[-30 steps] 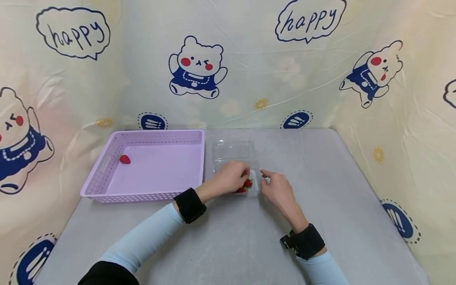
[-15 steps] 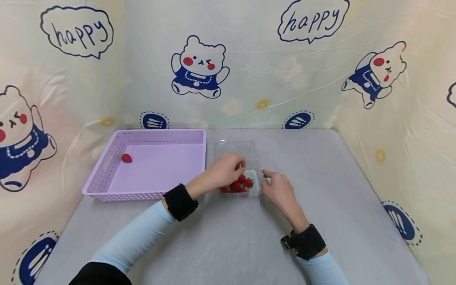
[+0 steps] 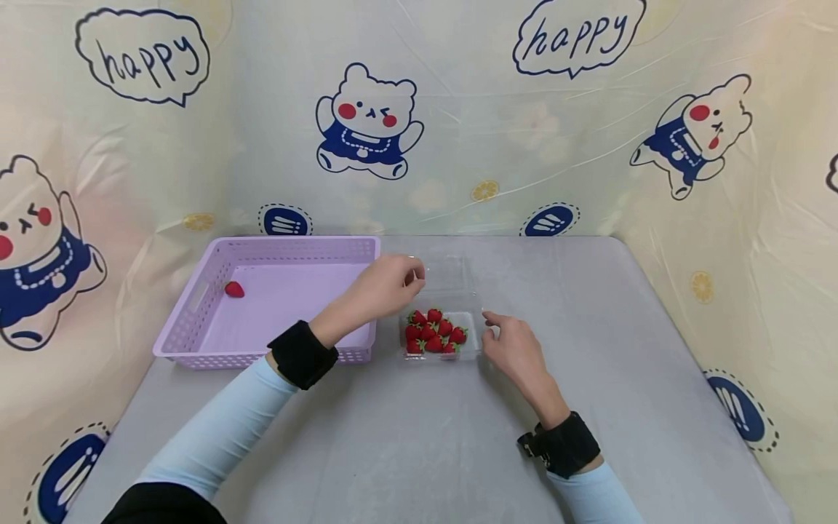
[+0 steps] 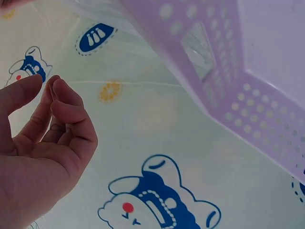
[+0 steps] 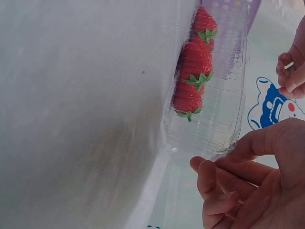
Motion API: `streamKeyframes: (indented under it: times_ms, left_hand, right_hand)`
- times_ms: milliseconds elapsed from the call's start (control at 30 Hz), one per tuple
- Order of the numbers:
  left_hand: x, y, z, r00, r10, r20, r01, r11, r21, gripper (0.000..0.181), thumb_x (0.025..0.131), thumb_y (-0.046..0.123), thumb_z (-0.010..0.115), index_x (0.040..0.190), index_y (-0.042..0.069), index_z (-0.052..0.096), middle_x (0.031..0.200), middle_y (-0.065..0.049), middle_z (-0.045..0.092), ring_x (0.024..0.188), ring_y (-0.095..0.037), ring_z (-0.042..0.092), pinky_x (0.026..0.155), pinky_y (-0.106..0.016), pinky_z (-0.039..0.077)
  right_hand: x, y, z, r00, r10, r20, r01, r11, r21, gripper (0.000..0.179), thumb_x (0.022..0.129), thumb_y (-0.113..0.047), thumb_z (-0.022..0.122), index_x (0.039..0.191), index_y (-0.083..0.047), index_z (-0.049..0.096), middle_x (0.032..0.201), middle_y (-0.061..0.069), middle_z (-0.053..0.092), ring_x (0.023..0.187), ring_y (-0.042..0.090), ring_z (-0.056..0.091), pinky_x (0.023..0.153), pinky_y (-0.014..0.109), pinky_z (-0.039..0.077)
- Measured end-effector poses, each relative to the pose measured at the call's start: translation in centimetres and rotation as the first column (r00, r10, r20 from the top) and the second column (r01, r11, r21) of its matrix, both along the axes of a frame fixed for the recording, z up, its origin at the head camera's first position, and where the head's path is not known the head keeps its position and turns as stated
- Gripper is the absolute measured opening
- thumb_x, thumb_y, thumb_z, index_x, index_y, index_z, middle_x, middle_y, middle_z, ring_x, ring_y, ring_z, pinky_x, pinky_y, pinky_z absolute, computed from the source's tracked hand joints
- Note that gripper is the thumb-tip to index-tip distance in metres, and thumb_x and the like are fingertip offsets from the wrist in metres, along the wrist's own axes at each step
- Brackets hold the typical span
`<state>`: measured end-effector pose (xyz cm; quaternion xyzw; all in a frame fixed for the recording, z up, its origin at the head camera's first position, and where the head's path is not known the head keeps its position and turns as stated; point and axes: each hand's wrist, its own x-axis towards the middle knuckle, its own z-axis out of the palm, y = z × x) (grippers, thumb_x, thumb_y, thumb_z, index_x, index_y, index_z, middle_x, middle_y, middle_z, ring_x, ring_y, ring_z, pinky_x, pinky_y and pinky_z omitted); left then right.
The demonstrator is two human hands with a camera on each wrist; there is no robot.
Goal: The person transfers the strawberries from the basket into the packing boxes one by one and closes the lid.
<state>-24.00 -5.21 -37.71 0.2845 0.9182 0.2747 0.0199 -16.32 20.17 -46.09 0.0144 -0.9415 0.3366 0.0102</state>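
Note:
My left hand (image 3: 386, 284), thumb and fingers loosely bent with nothing between them, hovers by the right rim of a lilac plastic basket (image 3: 262, 359). In the left wrist view this hand (image 4: 52, 143) shows bare fingertips. One red strawberry (image 3: 234, 290) lies at the basket's left end. A clear plastic clamshell box (image 3: 470, 342) stands right of the basket, with several strawberries (image 3: 428, 332) side by side in it. My right hand (image 3: 517, 353) holds the box's right edge; in the right wrist view its thumb and index finger (image 5: 205, 174) pinch the box's corner.
The box's clear lid (image 3: 445, 273) lies folded back behind it. A grey cloth covers the table (image 3: 419, 437). A patterned curtain (image 3: 471, 131) with cartoon bears rises behind the table and along both sides.
My left hand has drawn back from above the box, up and left towards the basket, uncovering the strawberries in the box. The right hand has stayed at the box's edge.

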Motion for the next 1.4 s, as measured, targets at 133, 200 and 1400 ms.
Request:
streamKeyframes:
  times_ms: [133, 200, 1400]
  left_hand:
    - [-0.9, -1.1, 0.3, 1.000, 0.028, 0.003, -0.028, 1.000, 0.001, 0.012, 0.103, 0.014, 0.066, 0.105, 0.007, 0.075, 0.084, -0.004, 0.066, 0.071, -0.021, 0.059, 0.063, -0.034, 0.052]
    - [-1.4, -1.6, 0.4, 0.999, 0.040, 0.008, -0.040, 0.999, -0.005, 0.012, 0.104, 0.014, 0.066, 0.106, 0.007, 0.075, 0.084, -0.004, 0.066, 0.071, -0.022, 0.059, 0.063, -0.034, 0.053]
    - [-7.8, -13.4, -1.5, 0.930, 0.355, -0.100, -0.368, 0.908, -0.201, 0.024, 0.099, 0.008, 0.059, 0.112, -0.008, 0.069, 0.104, -0.027, 0.070, 0.082, -0.038, 0.063, 0.073, -0.053, 0.054]
  right_hand:
    - [0.0, 0.0, 0.0, 1.000, 0.001, -0.002, -0.001, 1.000, -0.003, 0.046, 0.093, -0.003, 0.056, 0.138, -0.001, 0.068, 0.122, 0.018, 0.074, 0.045, 0.010, 0.029, 0.045, 0.029, 0.028]
    - [0.0, 0.1, 0.0, 1.000, 0.002, -0.005, -0.002, 1.000, -0.004, 0.046, 0.093, -0.003, 0.056, 0.138, -0.001, 0.068, 0.122, 0.019, 0.074, 0.045, 0.010, 0.029, 0.045, 0.029, 0.028]
    - [0.0, 0.1, -0.1, 1.000, 0.013, -0.002, -0.013, 1.000, -0.008, 0.045, 0.095, -0.004, 0.056, 0.139, 0.000, 0.067, 0.123, 0.018, 0.074, 0.043, 0.010, 0.030, 0.044, 0.028, 0.030]
